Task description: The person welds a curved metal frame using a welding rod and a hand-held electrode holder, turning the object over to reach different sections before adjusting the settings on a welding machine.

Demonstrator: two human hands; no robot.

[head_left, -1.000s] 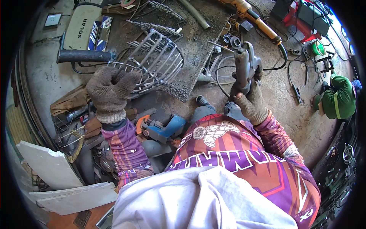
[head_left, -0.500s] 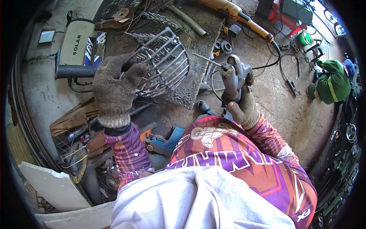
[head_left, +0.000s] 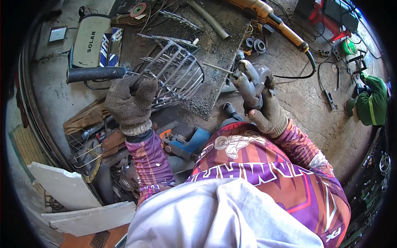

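A cage of bent metal bars (head_left: pixel 184 78), shaped like a basket, is tilted over the dark worktop. My left hand (head_left: pixel 132 101), in a brown knitted glove, is closed at its left edge, with thumb and curled fingers around the bars; the exact grip is partly hidden. To the right, my right hand (head_left: pixel 271 113), also gloved, is closed around a worn grey welding electrode holder (head_left: pixel 252 84). A thin welding rod (head_left: pixel 217 67) projects from the holder toward the cage, its tip just short of the bars.
Metal rods (head_left: pixel 180 19) and a pipe (head_left: pixel 209 18) lie on the worktop (head_left: pixel 211 89). An orange power tool (head_left: pixel 281 27) is beyond it. A black cylinder (head_left: pixel 97 74) lies by a pale case (head_left: pixel 91 41). A person in green (head_left: pixel 372 101) crouches at far right.
The whole view has shifted, moving the surroundings rightward. My left hand has drawn its fingers in, and the cage has turned slightly. The rod's tip is closer to the cage's side.
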